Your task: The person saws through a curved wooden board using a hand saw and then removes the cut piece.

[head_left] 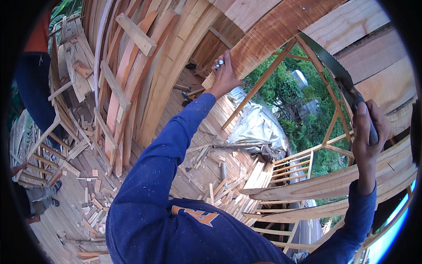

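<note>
My left hand, with a ring on one finger, is closed around the lower left end of a wide reddish-brown board. That board slants up to the right. In my right hand, at the right side, is the dark handle of a handsaw. Its toothed blade points up and left, with the tip at the board's lower edge. Whether the teeth bite into the wood cannot be made out. Pale planks lie just beyond the blade.
Long timbers lean at the left. Offcuts litter the plank floor. A silver tarp lies beyond, near a wooden frame open to greenery. Curved boards extend at lower right. Two other people are at the left edge.
</note>
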Action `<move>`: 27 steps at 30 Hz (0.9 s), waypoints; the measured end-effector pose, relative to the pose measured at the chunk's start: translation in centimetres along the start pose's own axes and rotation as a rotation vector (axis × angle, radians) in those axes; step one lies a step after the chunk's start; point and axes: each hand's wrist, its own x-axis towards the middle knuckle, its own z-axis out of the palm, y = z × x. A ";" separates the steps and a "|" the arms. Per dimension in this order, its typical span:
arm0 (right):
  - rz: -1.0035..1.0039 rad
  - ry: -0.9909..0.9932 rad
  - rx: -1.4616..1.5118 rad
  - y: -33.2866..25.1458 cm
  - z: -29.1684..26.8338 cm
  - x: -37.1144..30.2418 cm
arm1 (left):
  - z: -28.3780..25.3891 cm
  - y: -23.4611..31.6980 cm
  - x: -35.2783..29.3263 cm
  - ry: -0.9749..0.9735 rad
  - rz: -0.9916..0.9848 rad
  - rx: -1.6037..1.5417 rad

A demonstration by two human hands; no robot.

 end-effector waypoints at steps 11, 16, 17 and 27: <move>-0.042 0.044 -0.020 1.5 1.7 2.0 | 1.9 0.5 0.4 0.056 0.098 -0.034; -0.019 -0.029 -0.023 -0.1 1.6 1.3 | 0.1 -0.2 -0.1 -0.003 0.045 -0.026; -0.022 0.018 -0.055 -0.9 0.1 -0.2 | 0.4 0.2 0.5 -0.003 0.047 -0.038; 0.033 0.052 0.079 3.7 3.5 3.9 | 1.8 0.8 0.6 -0.002 0.080 -0.051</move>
